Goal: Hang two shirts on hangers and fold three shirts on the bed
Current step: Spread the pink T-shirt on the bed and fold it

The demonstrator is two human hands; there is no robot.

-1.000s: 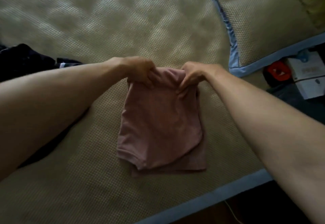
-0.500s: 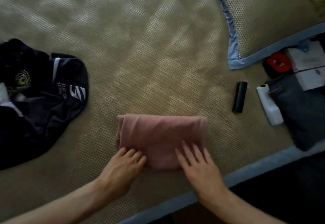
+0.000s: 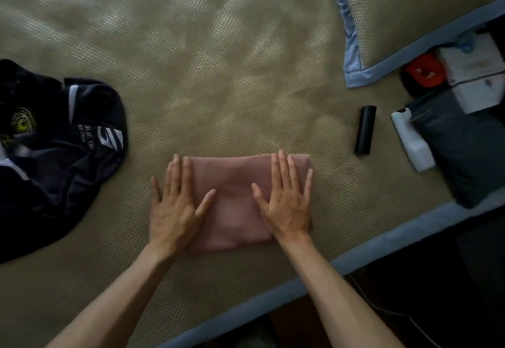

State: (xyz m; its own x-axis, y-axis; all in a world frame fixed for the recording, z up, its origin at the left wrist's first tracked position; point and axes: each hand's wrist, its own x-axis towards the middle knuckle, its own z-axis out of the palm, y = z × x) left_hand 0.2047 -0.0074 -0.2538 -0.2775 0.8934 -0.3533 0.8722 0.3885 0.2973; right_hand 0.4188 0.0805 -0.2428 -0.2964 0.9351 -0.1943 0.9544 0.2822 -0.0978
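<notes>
A pink shirt [image 3: 235,197] lies folded into a compact rectangle on the woven bed mat [image 3: 218,74], near the front edge. My left hand [image 3: 175,205] lies flat with spread fingers over its left end, partly on the mat. On the shirt's right half my right hand [image 3: 287,200] presses down, palm flat and fingers straight. A heap of dark navy clothing [image 3: 54,150] with white stripes and a yellow-green crest sits crumpled at the left of the mat.
A black cylinder [image 3: 365,129] lies right of the shirt. Further right are a white bottle-like object [image 3: 412,142], a dark grey bag [image 3: 464,150], white boxes [image 3: 478,74] and a red item [image 3: 425,74]. A blue-trimmed pillow [image 3: 410,5] fills the top right. The mat's blue border [image 3: 273,295] runs along the front.
The shirt's far end was folded toward me into a short rectangle. Both hands let go of it, opened, and slid from its near edge up onto its top.
</notes>
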